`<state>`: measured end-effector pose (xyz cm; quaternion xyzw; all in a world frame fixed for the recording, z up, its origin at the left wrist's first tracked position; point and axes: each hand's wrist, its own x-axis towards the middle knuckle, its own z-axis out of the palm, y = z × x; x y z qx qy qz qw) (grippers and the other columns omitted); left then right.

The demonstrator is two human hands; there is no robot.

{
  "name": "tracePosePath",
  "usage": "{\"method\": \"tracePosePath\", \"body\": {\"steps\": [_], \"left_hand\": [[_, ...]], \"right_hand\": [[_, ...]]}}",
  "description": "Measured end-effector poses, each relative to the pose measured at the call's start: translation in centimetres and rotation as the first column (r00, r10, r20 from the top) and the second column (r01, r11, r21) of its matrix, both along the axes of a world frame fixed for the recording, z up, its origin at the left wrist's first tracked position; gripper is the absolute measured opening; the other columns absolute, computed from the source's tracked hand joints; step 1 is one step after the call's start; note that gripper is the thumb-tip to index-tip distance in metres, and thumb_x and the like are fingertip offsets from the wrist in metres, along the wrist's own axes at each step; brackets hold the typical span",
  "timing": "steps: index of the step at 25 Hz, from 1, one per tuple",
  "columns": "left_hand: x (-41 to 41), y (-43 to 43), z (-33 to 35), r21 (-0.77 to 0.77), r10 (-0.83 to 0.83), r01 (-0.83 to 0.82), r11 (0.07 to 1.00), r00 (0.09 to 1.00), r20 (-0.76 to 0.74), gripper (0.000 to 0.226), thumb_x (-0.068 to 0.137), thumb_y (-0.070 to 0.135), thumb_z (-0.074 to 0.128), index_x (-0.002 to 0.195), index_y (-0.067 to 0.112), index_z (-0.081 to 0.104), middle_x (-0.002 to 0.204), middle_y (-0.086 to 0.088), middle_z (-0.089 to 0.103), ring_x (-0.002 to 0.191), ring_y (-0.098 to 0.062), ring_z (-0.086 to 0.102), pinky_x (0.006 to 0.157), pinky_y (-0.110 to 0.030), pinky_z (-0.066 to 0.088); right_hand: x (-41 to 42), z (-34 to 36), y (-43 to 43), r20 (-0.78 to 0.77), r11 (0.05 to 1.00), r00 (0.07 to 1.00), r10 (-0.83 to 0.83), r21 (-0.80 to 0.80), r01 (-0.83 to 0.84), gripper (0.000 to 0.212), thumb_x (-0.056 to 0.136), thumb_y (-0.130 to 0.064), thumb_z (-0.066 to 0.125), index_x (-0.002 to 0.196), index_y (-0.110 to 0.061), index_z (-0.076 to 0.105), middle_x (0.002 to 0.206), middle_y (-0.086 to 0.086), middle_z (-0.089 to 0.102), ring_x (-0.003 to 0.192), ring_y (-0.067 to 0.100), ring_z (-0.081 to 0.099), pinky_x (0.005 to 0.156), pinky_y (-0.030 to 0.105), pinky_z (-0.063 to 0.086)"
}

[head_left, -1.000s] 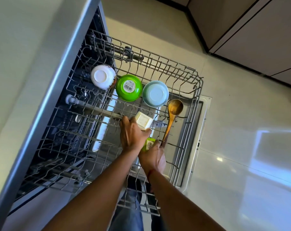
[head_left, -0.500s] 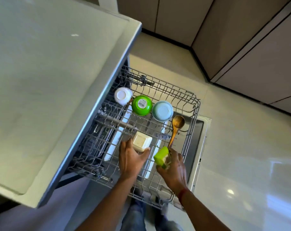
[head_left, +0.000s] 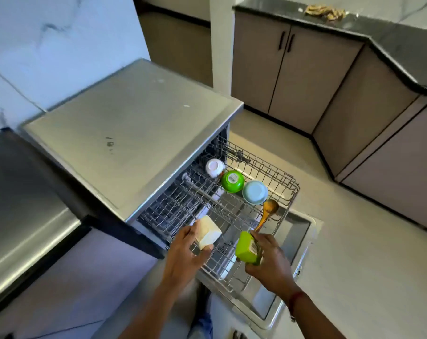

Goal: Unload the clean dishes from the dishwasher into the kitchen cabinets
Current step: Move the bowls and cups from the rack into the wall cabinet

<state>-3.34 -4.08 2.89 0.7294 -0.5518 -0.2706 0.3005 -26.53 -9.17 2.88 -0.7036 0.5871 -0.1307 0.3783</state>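
Far left, the left hand holds the cream square dish above the rack. The thumb is on the near edge and the fingers curl round the far one, so it's a pinch across the rim, not a palm underneath. If that dish is damp, it could slip and drop onto the wires.

Moving across, the white bowl, green bowl and pale blue bowl sit upside down in a row at the rack's back, not yet unloaded. Then comes the green square dish, clamped in the right hand with the fingers wrapped round it.

The wooden spoon runs from the rack's rim down to those fingers (whether they hold its handle too, I cannot tell). If they don't, lifting could snag it and flip it out.

Both hands are full, and the cabinets on the right have their doors shut. Opening one with a loaded hand looks the likeliest place for a knock or a drop. The open dishwasher door lies low by the legs, a trip risk on the turn.
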Motion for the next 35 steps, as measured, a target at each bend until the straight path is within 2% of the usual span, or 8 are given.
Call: {"method": "tracePosePath", "body": {"steps": [2,6,13,18,21,26,31,35], "left_hand": [[0.0,2.1,1.8,-0.014,0.014,-0.013,1.000,0.998,0.068,0.087,0.075,0.067,0.049,0.146,0.019,0.040,0.123,0.001,0.050,0.104,-0.011,0.051,0.081,-0.013,0.042],[1.6,6.5,5.2,-0.120,0.085,-0.059,0.991,0.970,0.228,0.078,0.078,0.058,0.059,0.139,0.010,0.051,0.122,0.000,0.059,0.099,-0.002,0.051,0.078,0.002,0.035],[8.1,15.9,10.7,-0.285,0.233,-0.148,0.947,0.928,0.292,0.073,0.077,0.049,0.066,0.137,0.010,0.052,0.120,0.000,0.059,0.102,-0.014,0.059,0.082,-0.024,0.052],[14.9,25.1,14.8,-0.387,0.331,-0.188,0.903,0.879,0.343,0.075,0.075,0.045,0.072,0.139,0.013,0.050,0.122,0.002,0.059,0.105,-0.010,0.058,0.090,-0.013,0.044],[20.1,32.7,17.9,-0.430,0.414,-0.234,0.872,0.822,0.393,0.079,0.073,0.046,0.073,0.141,0.013,0.048,0.122,0.000,0.058,0.104,-0.011,0.058,0.089,-0.010,0.041],[28.8,44.3,25.0,-0.529,0.518,-0.229,0.817,0.695,0.498,0.077,0.078,0.050,0.071,0.144,0.019,0.044,0.123,0.001,0.056,0.105,-0.011,0.057,0.083,-0.025,0.053],[36.9,53.3,34.5,-0.551,0.609,-0.287,0.784,0.526,0.593,0.082,0.078,0.060,0.065,0.148,0.029,0.035,0.129,0.008,0.047,0.110,-0.007,0.050,0.087,-0.026,0.052],[41.5,56.2,42.1,-0.592,0.669,-0.319,0.740,0.437,0.602,0.084,0.076,0.050,0.074,0.146,0.017,0.040,0.127,-0.002,0.052,0.110,-0.014,0.052,0.093,-0.024,0.048]], "right_hand": [[-0.1,1.8,0.0,0.004,0.994,0.995,0.096,-0.061,-0.096,0.086,0.063,-0.024,0.077,0.142,-0.029,0.044,0.127,-0.011,0.047,0.100,0.008,0.055,0.074,0.016,0.043],[1.7,4.3,0.5,0.048,0.964,0.969,0.244,-0.121,-0.237,0.091,0.061,-0.027,0.075,0.145,-0.029,0.040,0.132,-0.008,0.044,0.112,0.014,0.054,0.087,0.021,0.045],[10.3,9.7,5.1,0.148,0.885,0.883,0.446,-0.223,-0.409,0.085,0.064,-0.019,0.076,0.140,-0.034,0.041,0.125,-0.017,0.046,0.105,0.001,0.048,0.078,0.007,0.038],[19.0,14.2,10.7,0.316,0.837,0.779,0.542,-0.282,-0.468,0.076,0.052,-0.032,0.072,0.126,-0.034,0.054,0.116,-0.008,0.064,0.101,0.007,0.064,0.085,0.034,0.055],[25.9,18.0,16.3,0.359,0.763,0.675,0.644,-0.365,-0.534,0.075,0.052,-0.026,0.075,0.122,-0.041,0.055,0.117,-0.011,0.064,0.101,0.004,0.064,0.085,0.026,0.054],[37.0,24.7,25.2,0.336,0.584,0.481,0.810,-0.541,-0.605,0.071,0.053,-0.029,0.080,0.121,-0.037,0.060,0.112,-0.015,0.066,0.098,0.007,0.066,0.082,0.024,0.055],[46.8,33.1,31.6,0.262,0.447,0.385,0.885,-0.709,-0.546,0.074,0.051,-0.038,0.080,0.117,-0.055,0.053,0.110,-0.022,0.062,0.097,-0.001,0.063,0.080,0.015,0.051],[53.2,40.6,34.3,0.140,0.298,0.331,0.933,-0.816,-0.496,0.081,0.060,-0.020,0.091,0.129,-0.032,0.049,0.115,-0.011,0.057,0.101,0.010,0.060,0.085,0.030,0.054]]}}
